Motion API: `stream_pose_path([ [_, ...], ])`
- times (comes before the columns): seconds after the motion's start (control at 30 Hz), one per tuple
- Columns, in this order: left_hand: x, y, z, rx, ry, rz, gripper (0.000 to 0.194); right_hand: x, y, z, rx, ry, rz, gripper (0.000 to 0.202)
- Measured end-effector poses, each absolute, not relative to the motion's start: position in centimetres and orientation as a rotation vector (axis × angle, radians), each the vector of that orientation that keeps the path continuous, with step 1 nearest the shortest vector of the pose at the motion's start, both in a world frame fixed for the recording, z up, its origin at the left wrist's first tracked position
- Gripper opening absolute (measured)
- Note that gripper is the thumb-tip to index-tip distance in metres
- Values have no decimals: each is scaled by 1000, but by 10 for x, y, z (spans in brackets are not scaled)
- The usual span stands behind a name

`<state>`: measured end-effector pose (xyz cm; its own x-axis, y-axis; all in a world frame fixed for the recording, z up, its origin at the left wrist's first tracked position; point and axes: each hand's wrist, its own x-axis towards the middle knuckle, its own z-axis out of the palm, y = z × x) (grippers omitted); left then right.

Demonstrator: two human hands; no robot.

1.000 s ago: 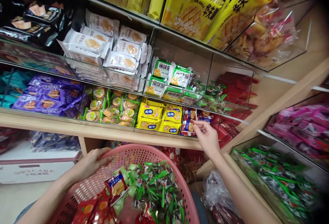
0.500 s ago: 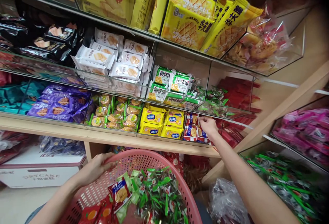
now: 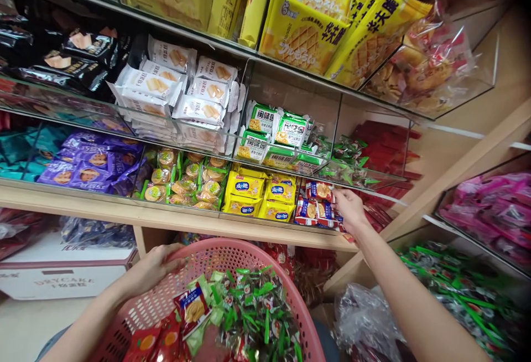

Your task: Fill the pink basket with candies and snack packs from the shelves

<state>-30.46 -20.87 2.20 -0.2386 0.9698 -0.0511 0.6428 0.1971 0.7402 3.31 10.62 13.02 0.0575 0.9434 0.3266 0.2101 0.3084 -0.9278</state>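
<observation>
My left hand (image 3: 160, 267) is closed over the left rim of a pink perforated plastic basket (image 3: 298, 301). In the basket lie small green-and-clear wrapped sweets (image 3: 253, 306), red packets with an orange fruit print (image 3: 149, 342) and one red-and-blue biscuit packet (image 3: 193, 308). My right hand (image 3: 350, 210) reaches into the lowest shelf's right compartment, its fingertips pinching the edge of a red-and-blue biscuit packet (image 3: 320, 190). Similar packets (image 3: 309, 211) lie just below it. Part of my thumb is hidden.
Yellow packets (image 3: 245, 187) sit left of the biscuits, and green-and-white packets (image 3: 292, 129) stand above behind a clear shelf front. A slanted wooden post (image 3: 448, 185) rises at the right. A white carton (image 3: 62, 273) stands at the lower left; crumpled clear plastic (image 3: 365, 317) lies lower right.
My right hand has shifted slightly right, and a biscuit packet now shows at its fingertips, raised over the others. My left hand stays on the basket rim. The view has tilted slightly.
</observation>
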Motion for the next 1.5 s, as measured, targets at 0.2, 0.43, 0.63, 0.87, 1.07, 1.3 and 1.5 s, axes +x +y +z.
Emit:
stream_pose_path([
  [0.2, -303, -208, 23, 1529, 1946, 815, 39, 43, 84, 137, -1092, -1257, 990, 20],
  [0.43, -301, -212, 26, 1521, 2002, 776, 38, 73, 11, 125, -1082, -1213, 1131, 18],
  [0.63, -301, -212, 23, 1553, 2031, 755, 34, 28, -94, 85, -1162, -1422, 1647, 21],
  [0.87, -300, -214, 23, 1568, 1996, 793, 29, -65, -179, 16, -1197, -1185, 2130, 25],
  [1.07, -302, -217, 22, 1550, 2021, 792, 27, -101, -191, -27, -1287, -989, 2059, 32],
  [1.3, -303, -216, 22, 1558, 2046, 785, 30, -107, -191, -36, -1235, -869, 2106, 33],
  [1.5, -300, -215, 25, 1533, 2036, 786, 30, -107, -200, -37, -1186, -794, 2166, 34],
])
